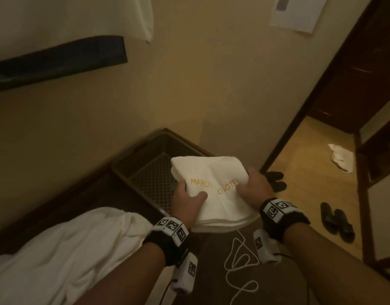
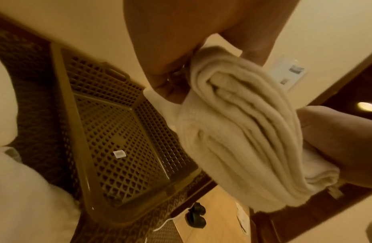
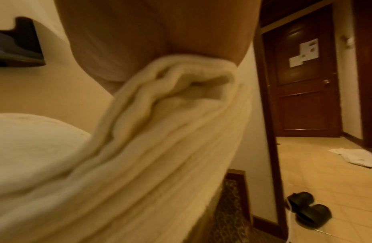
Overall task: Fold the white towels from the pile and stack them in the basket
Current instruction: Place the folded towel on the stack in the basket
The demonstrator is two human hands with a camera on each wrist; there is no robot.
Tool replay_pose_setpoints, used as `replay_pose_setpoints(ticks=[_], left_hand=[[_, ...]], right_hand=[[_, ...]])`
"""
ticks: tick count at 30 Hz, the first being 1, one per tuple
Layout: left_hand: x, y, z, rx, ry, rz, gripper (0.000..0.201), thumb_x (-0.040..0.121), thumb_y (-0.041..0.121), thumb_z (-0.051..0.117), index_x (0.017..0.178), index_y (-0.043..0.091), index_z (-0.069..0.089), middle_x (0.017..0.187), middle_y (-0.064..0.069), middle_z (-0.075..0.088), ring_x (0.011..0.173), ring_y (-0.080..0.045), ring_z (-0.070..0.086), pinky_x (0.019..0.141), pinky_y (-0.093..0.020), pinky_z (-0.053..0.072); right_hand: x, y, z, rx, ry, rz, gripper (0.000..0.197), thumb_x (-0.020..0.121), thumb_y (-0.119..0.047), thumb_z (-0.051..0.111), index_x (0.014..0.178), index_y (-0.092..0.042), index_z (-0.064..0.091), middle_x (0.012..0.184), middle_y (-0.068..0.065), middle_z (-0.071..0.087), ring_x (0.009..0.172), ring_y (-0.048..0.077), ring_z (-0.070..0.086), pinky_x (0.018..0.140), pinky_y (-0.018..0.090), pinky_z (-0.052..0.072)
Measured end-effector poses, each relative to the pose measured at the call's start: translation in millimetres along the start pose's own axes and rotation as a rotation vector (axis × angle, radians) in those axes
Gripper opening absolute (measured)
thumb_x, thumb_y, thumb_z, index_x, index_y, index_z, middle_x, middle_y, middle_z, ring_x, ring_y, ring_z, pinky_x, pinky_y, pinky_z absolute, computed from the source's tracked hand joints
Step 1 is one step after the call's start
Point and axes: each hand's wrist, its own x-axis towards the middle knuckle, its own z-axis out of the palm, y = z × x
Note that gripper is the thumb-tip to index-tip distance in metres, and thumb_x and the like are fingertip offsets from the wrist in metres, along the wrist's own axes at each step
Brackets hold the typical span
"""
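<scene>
Both forearms were bare. Each wrist carried a black strap (image 1: 167, 236) fitted with white blocks printed with black square fiducial markers (image 1: 275, 209). A white camera module (image 1: 186, 271) hung beneath each wrist, with a thin black cable (image 1: 167, 287) attached

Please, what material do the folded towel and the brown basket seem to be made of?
The folded towel: seemingly soft terry cotton, matte white, with plush rounded layers at its edge and gold embroidered letters on top. Both hands hold it.

The basket: probably moulded plastic, brown, slightly glossy; its walls and floor are a regular grid of small holes, with a smooth solid rim. Woven material looks unlikely.
</scene>
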Motion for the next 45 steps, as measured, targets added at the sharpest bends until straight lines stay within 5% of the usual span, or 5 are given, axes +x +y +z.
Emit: replay_pose_setpoints(ticks=[5, 14, 19, 28, 45], left_hand=[[45, -13, -17, 0.021, 0.119, -0.097, 0.049, 0.081, 0.015, 0.072, 0.126, 0.008, 0.054, 0.123, -0.006, 0.060, 0.114, -0.024, 0.058, 0.093, -0.035, 0.047], [137, -43, -22, -0.026, 0.369, -0.256, 0.044, 0.084, 0.013, 0.071, 0.124, 0.017, 0.054, 0.126, -0.003, 0.062, 0.116, -0.022, 0.058, 0.102, -0.044, 0.048], [167, -66, -17, -0.006, 0.545, -0.282, 0.026, 0.088, 0.008, 0.068, 0.102, 0.025, 0.054, 0.101, 0.008, 0.061, 0.100, -0.016, 0.058, 0.092, -0.033, 0.047], [176, -140, 37, 0.079, 0.619, -0.648, 0.029, 0.094, 0.011, 0.057, 0.123, 0.007, 0.057, 0.122, -0.013, 0.063, 0.108, -0.029, 0.060, 0.092, -0.032, 0.047], [200, -164, 64, 0.116, 0.678, -0.786, 0.033, 0.095, -0.003, 0.043, 0.123, 0.005, 0.058, 0.115, -0.012, 0.063, 0.092, -0.018, 0.054, 0.086, -0.022, 0.040]], right_hand=[[69, -31, 34, -0.072, -0.144, -0.109, 0.036, 0.082, -0.026, 0.062, 0.115, -0.017, 0.052, 0.111, 0.006, 0.061, 0.102, 0.029, 0.059, 0.078, 0.032, 0.042], [205, -78, 115, -0.168, -0.431, -0.357, 0.022, 0.086, -0.023, 0.059, 0.104, -0.014, 0.051, 0.096, 0.002, 0.053, 0.085, 0.023, 0.053, 0.071, 0.032, 0.039], [249, -78, 157, -0.044, -0.579, -0.414, 0.019, 0.084, -0.011, 0.057, 0.102, -0.013, 0.051, 0.100, 0.005, 0.059, 0.092, 0.028, 0.058, 0.075, 0.031, 0.041], [278, -13, 216, -0.328, -0.759, -0.281, 0.042, 0.091, -0.008, 0.049, 0.133, -0.014, 0.043, 0.130, 0.015, 0.055, 0.116, 0.036, 0.055, 0.097, 0.042, 0.045], [301, 25, 236, -0.696, -0.841, -0.249, 0.047, 0.095, -0.011, 0.047, 0.139, -0.002, 0.032, 0.137, 0.023, 0.047, 0.122, 0.036, 0.052, 0.095, 0.040, 0.046]])
